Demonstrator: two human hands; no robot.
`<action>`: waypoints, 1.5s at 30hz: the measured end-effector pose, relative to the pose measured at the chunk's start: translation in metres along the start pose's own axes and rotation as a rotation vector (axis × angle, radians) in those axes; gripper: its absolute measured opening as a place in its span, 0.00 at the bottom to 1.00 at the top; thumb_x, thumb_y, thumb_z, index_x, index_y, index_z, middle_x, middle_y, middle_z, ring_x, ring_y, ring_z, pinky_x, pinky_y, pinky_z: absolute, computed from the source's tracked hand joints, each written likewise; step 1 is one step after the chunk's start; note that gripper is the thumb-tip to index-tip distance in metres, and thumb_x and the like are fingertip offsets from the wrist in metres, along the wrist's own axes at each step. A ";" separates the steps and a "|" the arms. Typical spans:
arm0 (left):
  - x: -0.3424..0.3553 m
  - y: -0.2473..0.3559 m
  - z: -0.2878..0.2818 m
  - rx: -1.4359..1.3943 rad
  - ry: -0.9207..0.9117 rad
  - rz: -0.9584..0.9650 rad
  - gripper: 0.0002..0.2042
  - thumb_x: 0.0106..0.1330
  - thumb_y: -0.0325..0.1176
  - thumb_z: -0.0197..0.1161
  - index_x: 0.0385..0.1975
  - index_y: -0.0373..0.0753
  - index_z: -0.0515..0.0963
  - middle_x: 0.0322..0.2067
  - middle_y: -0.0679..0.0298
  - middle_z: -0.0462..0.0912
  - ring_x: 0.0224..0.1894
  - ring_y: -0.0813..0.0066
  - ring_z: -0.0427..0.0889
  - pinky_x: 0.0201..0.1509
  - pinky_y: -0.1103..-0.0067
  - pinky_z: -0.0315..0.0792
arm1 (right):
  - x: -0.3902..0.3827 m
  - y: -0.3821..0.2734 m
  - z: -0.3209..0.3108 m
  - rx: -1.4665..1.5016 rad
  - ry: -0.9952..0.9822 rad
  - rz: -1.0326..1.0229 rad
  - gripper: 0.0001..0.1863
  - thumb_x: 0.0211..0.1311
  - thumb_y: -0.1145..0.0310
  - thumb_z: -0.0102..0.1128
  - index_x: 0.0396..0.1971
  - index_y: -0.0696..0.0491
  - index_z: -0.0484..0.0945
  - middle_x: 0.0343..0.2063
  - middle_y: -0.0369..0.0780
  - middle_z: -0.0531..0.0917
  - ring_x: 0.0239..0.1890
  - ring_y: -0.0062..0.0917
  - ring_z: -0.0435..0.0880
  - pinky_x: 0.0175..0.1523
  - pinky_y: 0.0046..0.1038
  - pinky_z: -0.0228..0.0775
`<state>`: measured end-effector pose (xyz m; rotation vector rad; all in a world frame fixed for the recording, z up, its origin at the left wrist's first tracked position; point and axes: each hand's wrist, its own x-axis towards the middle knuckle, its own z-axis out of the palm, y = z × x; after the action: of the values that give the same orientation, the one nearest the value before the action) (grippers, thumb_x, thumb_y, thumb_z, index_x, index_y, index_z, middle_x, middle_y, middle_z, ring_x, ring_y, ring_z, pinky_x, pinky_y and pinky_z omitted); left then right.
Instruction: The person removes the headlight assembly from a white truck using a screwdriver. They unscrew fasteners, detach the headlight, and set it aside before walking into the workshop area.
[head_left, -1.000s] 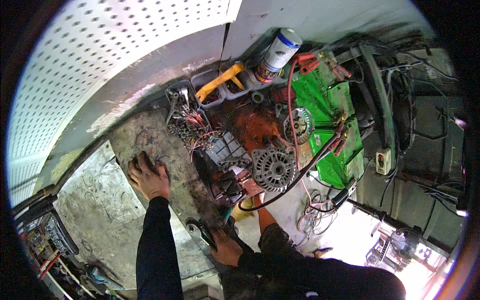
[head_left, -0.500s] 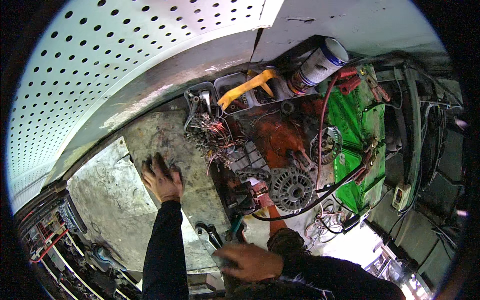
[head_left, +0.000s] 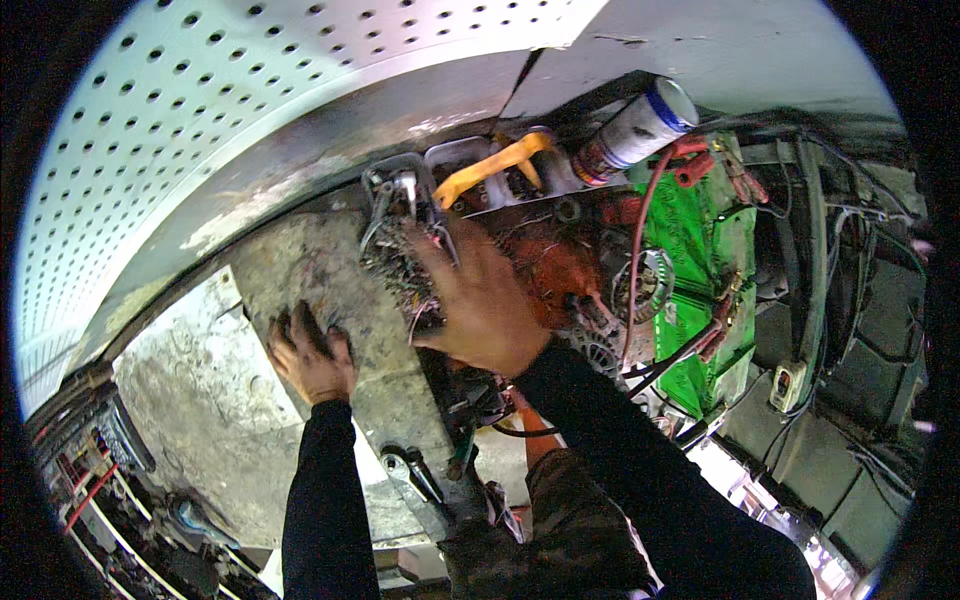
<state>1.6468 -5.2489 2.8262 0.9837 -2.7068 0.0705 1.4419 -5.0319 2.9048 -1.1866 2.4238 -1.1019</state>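
We start at the left hand [head_left: 312, 358]: fingers a little apart, thumb out to the side, palm down on the stained board [head_left: 325, 245], gripping nothing that we can see. The right hand [head_left: 490, 308] is blurred; we make out fingers and thumb spread apart, pointing up and left over the wires [head_left: 395, 272], though with the smear we can't tell whether the fingertips touch them. The wires, a tangled heap, lie beside the board's right edge, between the two hands and partly under the right fingers. Just above them we note a bin [head_left: 397, 178] of metal tools, then two more bins in the row, a yellow handle [head_left: 492, 170] lying slanted across them. At the row's far end a can [head_left: 640, 130] leans to the right. Right of the right hand we see a reddish patch of bench, a round metal housing [head_left: 652, 285] and an alternator [head_left: 598, 355], the last partly hidden by our sleeve. Past these, green batteries [head_left: 690, 240], red clamps [head_left: 697, 165] at their upper end. Nearer us, a ratchet [head_left: 408, 470] lies on the board, well below the left hand. Left of the board, a pale metal sheet [head_left: 195, 365].
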 end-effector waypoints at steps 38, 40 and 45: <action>0.007 0.034 0.024 0.073 -0.038 0.014 0.33 0.68 0.55 0.55 0.71 0.46 0.68 0.68 0.48 0.66 0.70 0.41 0.64 0.73 0.50 0.57 | 0.022 0.152 -0.158 -0.009 0.964 0.350 0.47 0.46 0.72 0.81 0.64 0.64 0.62 0.53 0.51 0.77 0.57 0.37 0.78 0.61 0.33 0.73; 0.007 0.028 0.025 0.023 -0.013 0.042 0.34 0.67 0.55 0.56 0.71 0.45 0.67 0.68 0.48 0.66 0.70 0.41 0.64 0.73 0.51 0.57 | 0.048 0.165 -0.184 0.059 0.916 0.413 0.49 0.45 0.65 0.83 0.65 0.64 0.62 0.55 0.54 0.79 0.56 0.41 0.82 0.62 0.33 0.75; 0.006 0.023 0.023 0.037 -0.054 -0.007 0.34 0.68 0.57 0.54 0.71 0.44 0.67 0.69 0.47 0.65 0.71 0.41 0.62 0.74 0.50 0.55 | 0.064 0.168 -0.200 -0.169 0.800 0.503 0.43 0.44 0.59 0.84 0.60 0.57 0.73 0.48 0.49 0.87 0.49 0.39 0.89 0.55 0.35 0.81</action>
<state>1.6227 -5.2377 2.8062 1.0200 -2.7602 0.0941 1.2047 -4.9085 2.9310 -0.0817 3.1730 -1.3826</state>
